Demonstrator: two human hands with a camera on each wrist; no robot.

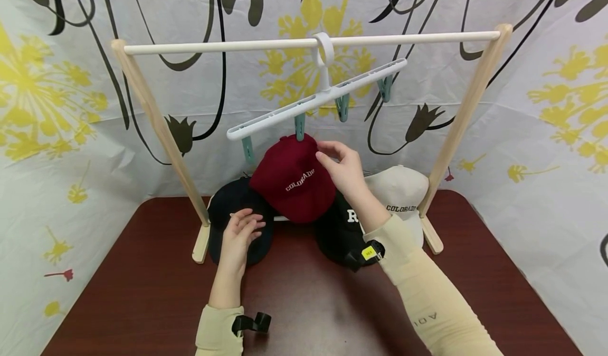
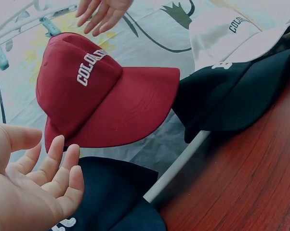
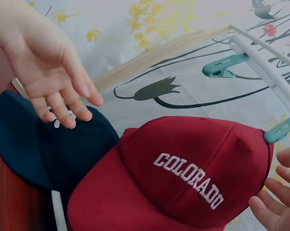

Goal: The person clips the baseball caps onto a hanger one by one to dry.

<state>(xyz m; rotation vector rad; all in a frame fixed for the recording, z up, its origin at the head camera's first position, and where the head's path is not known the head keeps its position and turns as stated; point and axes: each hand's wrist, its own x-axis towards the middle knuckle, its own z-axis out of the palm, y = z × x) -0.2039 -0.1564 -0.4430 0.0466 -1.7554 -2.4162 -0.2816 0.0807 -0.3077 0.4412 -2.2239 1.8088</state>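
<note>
A dark red baseball cap (image 1: pixel 301 179) lettered COLORADO hangs by its crown from a teal clip (image 1: pixel 299 127) on a white hanger (image 1: pixel 318 100). The hanger tilts, its left end lower. My right hand (image 1: pixel 345 169) is at the cap's right side, fingers loosely bent and fingertips close to the crown; nothing is gripped. Lower left, my left hand (image 1: pixel 241 230) is raised with relaxed, spread fingers and holds nothing. It overlaps a dark navy cap (image 1: pixel 223 203) in the head view. In the left wrist view the red cap's brim (image 2: pixel 140 106) points toward the right.
A white rod (image 1: pixel 214 46) on wooden posts (image 1: pixel 161 129) carries the hanger. Other teal clips (image 1: pixel 342 108) hang from it. Behind my right forearm are a black cap (image 1: pixel 332 229) with an R and a cream cap (image 1: pixel 399 187). The tabletop (image 1: pixel 294 303) is dark reddish wood.
</note>
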